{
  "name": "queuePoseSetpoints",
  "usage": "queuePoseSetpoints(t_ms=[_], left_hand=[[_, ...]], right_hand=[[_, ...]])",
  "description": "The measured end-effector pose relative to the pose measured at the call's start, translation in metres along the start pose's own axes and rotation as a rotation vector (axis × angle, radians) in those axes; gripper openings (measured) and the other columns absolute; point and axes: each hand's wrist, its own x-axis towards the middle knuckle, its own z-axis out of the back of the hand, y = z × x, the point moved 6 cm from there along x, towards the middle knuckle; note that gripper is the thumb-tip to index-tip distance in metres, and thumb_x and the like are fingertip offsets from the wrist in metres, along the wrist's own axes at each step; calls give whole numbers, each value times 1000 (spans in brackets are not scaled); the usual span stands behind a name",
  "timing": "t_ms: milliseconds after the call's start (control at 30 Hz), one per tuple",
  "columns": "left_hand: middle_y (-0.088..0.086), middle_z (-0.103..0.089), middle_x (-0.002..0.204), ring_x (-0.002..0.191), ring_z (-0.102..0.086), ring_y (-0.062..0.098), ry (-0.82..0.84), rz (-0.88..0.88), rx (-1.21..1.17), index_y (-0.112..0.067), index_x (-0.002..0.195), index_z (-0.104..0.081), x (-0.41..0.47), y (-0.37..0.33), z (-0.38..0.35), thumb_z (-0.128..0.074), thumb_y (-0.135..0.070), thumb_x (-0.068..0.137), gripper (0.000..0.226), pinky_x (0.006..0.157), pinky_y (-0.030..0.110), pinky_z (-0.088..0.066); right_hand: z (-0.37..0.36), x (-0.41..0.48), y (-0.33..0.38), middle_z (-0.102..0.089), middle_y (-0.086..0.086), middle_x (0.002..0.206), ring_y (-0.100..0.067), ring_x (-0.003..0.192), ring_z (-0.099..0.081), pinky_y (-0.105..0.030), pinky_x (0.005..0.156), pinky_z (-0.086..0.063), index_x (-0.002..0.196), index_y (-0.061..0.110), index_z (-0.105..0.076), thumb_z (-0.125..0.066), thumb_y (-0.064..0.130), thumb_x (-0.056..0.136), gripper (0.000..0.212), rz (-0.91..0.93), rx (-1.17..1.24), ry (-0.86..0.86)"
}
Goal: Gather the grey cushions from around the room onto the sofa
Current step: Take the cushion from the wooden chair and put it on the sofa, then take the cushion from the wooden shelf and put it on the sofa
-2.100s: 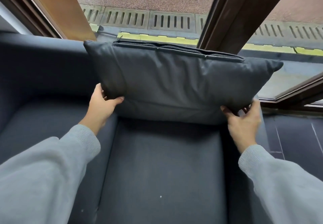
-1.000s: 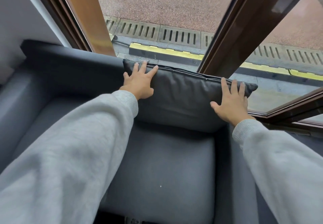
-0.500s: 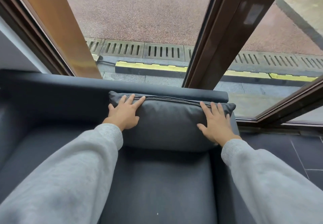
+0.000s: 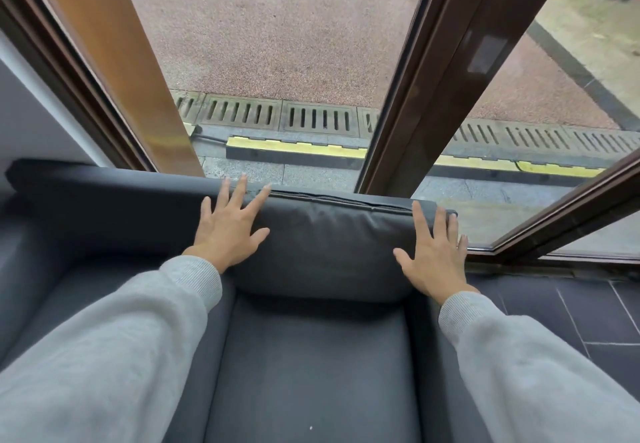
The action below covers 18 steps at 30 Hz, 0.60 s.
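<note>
A grey cushion [image 4: 332, 245] is standing upright at the right end of the dark sofa [image 4: 304, 373], leaning against the sofa's backrest [image 4: 114, 193] with its zip edge on top. The left hand [image 4: 228, 226] is lying flat on the cushion's upper left corner, fingers spread, the fingertips reaching over the backrest's top edge. The right hand [image 4: 434, 255] is pressing flat against the cushion's right end, fingers extended and not curled around anything. Both arms are wearing light grey sleeves [image 4: 104, 356]. Behind the sofa, a brown-framed window [image 4: 446, 72] is showing reddish pavement, a drain grate [image 4: 277, 117] and a yellow-edged kerb [image 4: 298, 148].
</note>
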Motion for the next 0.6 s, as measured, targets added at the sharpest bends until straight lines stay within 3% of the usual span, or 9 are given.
queuePoseSetpoints(t_ms=[233,600], left_hand=[[5,11,175,161,8,34,8,17,-80,-46,165,-1,-39,-15,157,-46,-66,100,81,124,65,-11],[7,2,176,160,0,36,-325,168,-108,-45,164,-10,-229,-28,422,-48,-67,99,79,123,66,-12]], right_hand=[[143,-29,37,2,-16,174,-41,160,-1,-65,124,-4,166,35,-2,-49,64,100,86,23,-4,-56],[425,-162,121,-12,-20,172,-40,158,-15,-68,124,-4,165,29,-14,-50,67,98,85,352,139,-293]])
